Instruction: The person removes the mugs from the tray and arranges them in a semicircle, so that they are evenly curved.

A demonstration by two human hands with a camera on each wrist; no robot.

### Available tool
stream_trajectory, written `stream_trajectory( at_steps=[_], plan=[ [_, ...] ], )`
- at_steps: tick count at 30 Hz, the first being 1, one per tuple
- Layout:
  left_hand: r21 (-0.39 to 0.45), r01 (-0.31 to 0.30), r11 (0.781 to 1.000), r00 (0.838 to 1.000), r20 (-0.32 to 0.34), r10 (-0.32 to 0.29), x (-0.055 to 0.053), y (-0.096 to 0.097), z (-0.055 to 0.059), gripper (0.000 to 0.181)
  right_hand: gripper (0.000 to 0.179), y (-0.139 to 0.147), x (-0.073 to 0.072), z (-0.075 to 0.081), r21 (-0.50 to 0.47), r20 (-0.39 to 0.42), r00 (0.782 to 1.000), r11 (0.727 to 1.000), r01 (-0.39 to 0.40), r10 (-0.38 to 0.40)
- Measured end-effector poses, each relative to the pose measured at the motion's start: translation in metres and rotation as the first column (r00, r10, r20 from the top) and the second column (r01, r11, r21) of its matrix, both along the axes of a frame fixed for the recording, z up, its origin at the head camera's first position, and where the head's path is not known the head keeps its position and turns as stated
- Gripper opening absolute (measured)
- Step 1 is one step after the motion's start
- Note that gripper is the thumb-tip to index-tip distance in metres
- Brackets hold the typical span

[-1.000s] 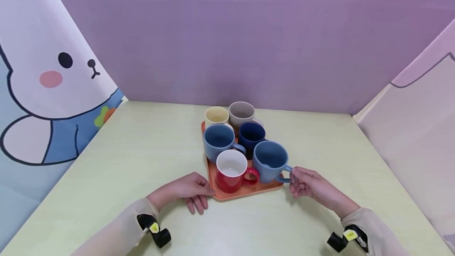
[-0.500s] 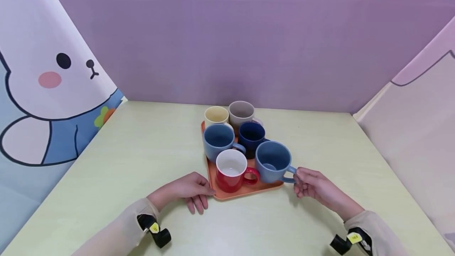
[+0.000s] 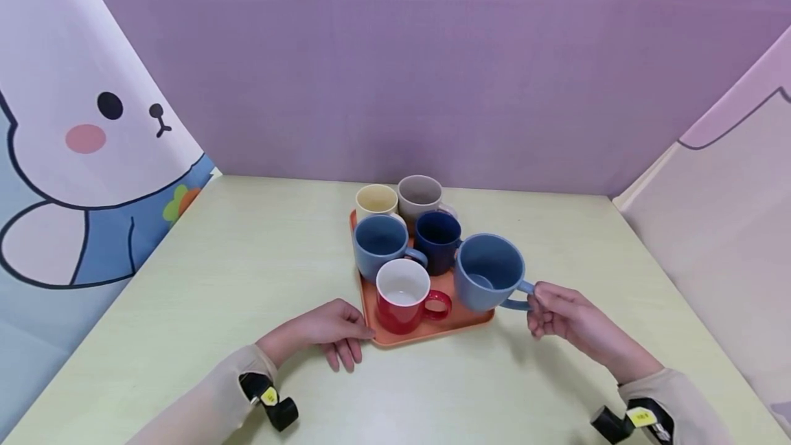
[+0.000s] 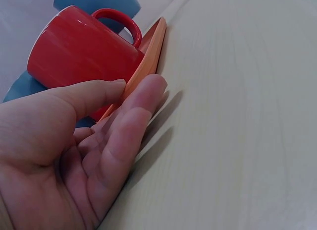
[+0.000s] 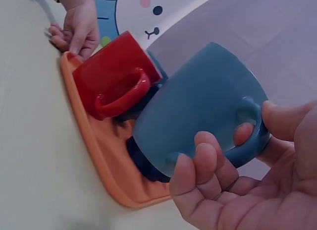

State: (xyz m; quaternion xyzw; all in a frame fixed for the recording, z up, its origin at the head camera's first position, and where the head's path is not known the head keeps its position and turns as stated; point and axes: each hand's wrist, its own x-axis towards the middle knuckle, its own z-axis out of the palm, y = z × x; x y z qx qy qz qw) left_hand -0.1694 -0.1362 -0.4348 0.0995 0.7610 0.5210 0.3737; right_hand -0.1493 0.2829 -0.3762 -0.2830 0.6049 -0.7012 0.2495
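Note:
My right hand [image 3: 565, 311] grips the handle of a light blue mug [image 3: 485, 280], fingers curled through and round it. The mug is lifted, tilted slightly, over the right edge of an orange tray [image 3: 454, 318]. My left hand [image 3: 330, 332] pinches the tray's near left corner, thumb on the rim in the left wrist view. Beside that corner a red mug [image 3: 398, 311] with a white inside stands on the tray. Behind it are a second blue mug [image 3: 371, 259], a dark blue mug [image 3: 435, 249], a cream mug [image 3: 377, 201] and a grey mug [image 3: 420, 201].
The tray rests on a pale wood-look table [image 3: 278, 246]. A purple backdrop [image 3: 395, 74] stands at the back, with a cartoon-printed sheet [image 3: 68, 177] on the left and a pale panel [image 3: 723, 225] on the right.
My right hand has moved right and up, taking the light blue mug off its place on the tray. The left hand and the other mugs stay where they were.

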Motion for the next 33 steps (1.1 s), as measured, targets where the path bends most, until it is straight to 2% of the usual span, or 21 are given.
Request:
stream_trajectory(
  at_steps=[10, 21, 33],
  plan=[
    [-0.010, 0.009, 1.000, 1.000, -0.008, -0.010, -0.002, -0.001, -0.001, 0.026, 0.039, 0.009, -0.002, 0.013, -0.039, -0.022, 0.998, 0.998, 0.050, -0.051],
    [0.001, 0.009, 1.000, 1.000, -0.012, -0.009, -0.002, -0.002, -0.001, 0.027, 0.038, 0.018, -0.009, 0.021, -0.028, -0.053, 0.993, 0.994, 0.107, -0.108],
    [0.003, 0.009, 1.000, 1.000, -0.023, -0.009, -0.002, -0.001, -0.001, 0.027, 0.038, 0.025, -0.025, 0.018, -0.062, 0.011, 0.981, 0.980, 0.192, -0.191]
  ],
)
